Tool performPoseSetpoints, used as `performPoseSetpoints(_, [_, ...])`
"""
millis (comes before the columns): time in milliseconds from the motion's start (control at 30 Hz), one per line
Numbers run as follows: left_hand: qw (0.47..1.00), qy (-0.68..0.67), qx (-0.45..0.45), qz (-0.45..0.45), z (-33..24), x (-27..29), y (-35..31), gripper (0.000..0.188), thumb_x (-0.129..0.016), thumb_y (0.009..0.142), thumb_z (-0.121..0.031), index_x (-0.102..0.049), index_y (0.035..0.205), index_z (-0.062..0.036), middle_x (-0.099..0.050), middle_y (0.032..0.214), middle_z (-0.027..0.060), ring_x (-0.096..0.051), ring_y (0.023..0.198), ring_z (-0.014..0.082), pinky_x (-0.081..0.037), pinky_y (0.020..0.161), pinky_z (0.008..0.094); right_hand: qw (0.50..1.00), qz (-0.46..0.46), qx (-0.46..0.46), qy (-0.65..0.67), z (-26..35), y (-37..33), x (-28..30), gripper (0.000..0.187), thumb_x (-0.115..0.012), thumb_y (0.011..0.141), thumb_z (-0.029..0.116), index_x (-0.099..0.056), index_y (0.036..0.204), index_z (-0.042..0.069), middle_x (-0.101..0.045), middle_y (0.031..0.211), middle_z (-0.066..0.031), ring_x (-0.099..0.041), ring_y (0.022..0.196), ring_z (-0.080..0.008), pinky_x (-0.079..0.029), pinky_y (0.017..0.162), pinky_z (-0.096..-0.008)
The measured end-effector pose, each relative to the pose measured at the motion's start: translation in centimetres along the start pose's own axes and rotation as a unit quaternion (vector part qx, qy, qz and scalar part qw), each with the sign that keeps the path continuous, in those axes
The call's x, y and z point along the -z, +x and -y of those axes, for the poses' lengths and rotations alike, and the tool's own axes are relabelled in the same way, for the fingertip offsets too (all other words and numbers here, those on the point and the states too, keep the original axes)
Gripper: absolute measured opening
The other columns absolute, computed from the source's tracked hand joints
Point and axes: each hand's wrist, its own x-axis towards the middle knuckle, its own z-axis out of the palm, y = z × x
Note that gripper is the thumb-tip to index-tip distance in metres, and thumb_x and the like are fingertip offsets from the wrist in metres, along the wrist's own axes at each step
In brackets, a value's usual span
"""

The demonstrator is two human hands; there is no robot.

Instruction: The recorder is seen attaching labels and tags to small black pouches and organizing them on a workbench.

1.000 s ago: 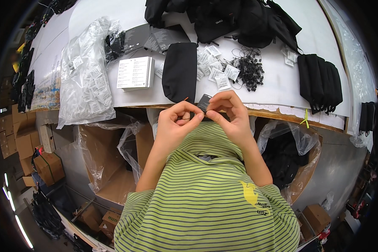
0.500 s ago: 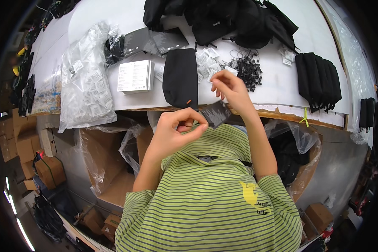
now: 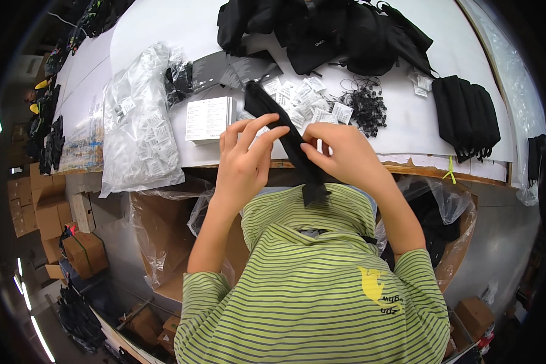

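Note:
A black fabric pouch stands tilted and nearly edge-on between my hands, above the table's near edge. My left hand is at its left side, with the fingertips pressed on the fabric. From the right, my right hand pinches the pouch's edge between thumb and bent fingers. Against my striped shirt, a dark card shows at the pouch's lower end; how it is attached cannot be made out. Loose white labels and a heap of thin black cords lie just beyond my hands.
A stack of white printed cards sits left of the pouch, beside a clear bag of labels. Dark printed sheets and black bags lie farther back. Folded black pouches rest at right. Plastic-lined cartons stand below the table edge.
The black pouch has come up off the table and turned edge-on between my hands. My left hand has moved up from the small dark card to the pouch, and the view has shifted slightly.

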Motion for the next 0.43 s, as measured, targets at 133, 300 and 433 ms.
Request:
performPoseSetpoints(133, [0.997,0.069,-0.017,-0.006,0.1,-0.1,-0.8,0.035,-0.070,0.060,-0.005,-0.067,0.092,-0.0182,-0.058,0.111,-0.0061,-0.047,0.100,0.0180,-0.030,0.084,0.0332,0.995,-0.075,0.046,-0.046,1.4,-0.7,1.7,0.010,-0.064,0.079,0.010,-0.057,0.080,0.004,-0.058,0.069,-0.0048,-0.056,0.054,-0.0199,-0.042,0.049,-0.0289])
performPoseSetpoints(300, [0.992,0.105,-0.070,-0.009,-0.2,0.1,-0.6,0.035,-0.073,0.059,-0.010,-0.067,0.093,-0.0173,-0.059,0.109,-0.0053,-0.047,0.104,0.0180,-0.030,0.086,0.0329,0.986,-0.110,0.067,-0.102,2.1,-1.4,1.9,0.011,-0.065,0.078,0.011,-0.057,0.079,0.005,-0.059,0.072,-0.0049,-0.057,0.056,-0.0209,-0.044,0.050,-0.0304])
performPoseSetpoints(433, [0.994,0.047,-0.082,0.050,0.7,-0.1,-1.1,0.034,-0.072,0.062,-0.012,-0.067,0.095,-0.0166,-0.059,0.112,-0.0050,-0.045,0.114,0.0183,-0.032,0.091,0.0409,0.982,-0.114,0.098,-0.116,2.4,-1.7,1.9,0.010,-0.065,0.079,0.011,-0.057,0.081,0.005,-0.059,0.073,-0.0042,-0.058,0.057,-0.0209,-0.045,0.052,-0.0314])
